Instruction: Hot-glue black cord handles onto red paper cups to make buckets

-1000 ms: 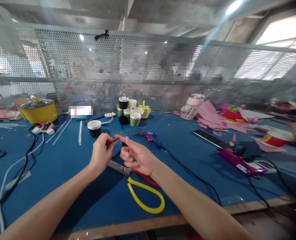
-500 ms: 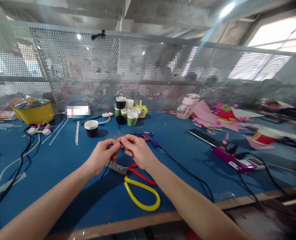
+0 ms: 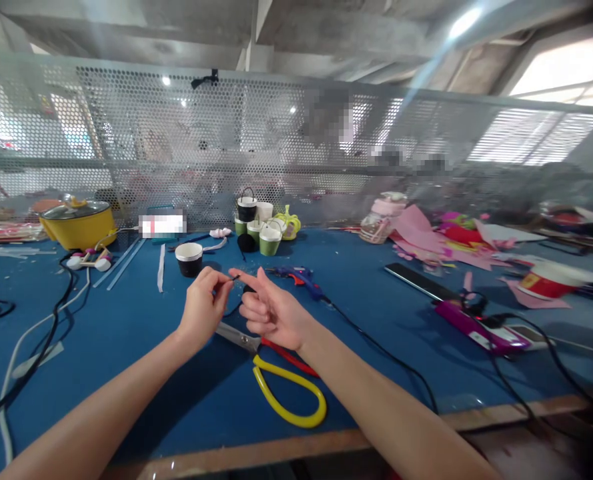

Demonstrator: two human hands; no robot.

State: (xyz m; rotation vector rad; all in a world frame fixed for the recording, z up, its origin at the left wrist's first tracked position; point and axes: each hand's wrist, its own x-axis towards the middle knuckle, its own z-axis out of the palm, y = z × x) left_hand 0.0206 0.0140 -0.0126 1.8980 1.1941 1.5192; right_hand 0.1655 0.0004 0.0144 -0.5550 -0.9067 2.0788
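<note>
My left hand [image 3: 203, 303] pinches a thin black cord [image 3: 235, 278] between thumb and fingertips, and a short end sticks out. Close by, my right hand [image 3: 276, 313] has its index finger stretched toward that end and its thumb raised apart; the other fingers are curled. A small dark patch shows behind the right hand's fingers, too hidden to name. Scissors [image 3: 289, 393] with one yellow and one red handle lie below the hands, blades partly covered. Just beyond my left hand stands a black paper cup [image 3: 190, 261] with a white rim.
A blue glue gun [image 3: 303, 279] lies right of my hands, its cable trailing to the front edge. Several small cups [image 3: 270, 241] stand behind. A yellow pot [image 3: 79, 223] is at left, a purple power strip [image 3: 481, 328] and phone [image 3: 421, 283] at right, near pink sheets [image 3: 413, 227].
Both hands were pinched together at the fingertips. Now the right index finger and thumb have spread apart, while the left still pinches the cord. The view has shifted slightly.
</note>
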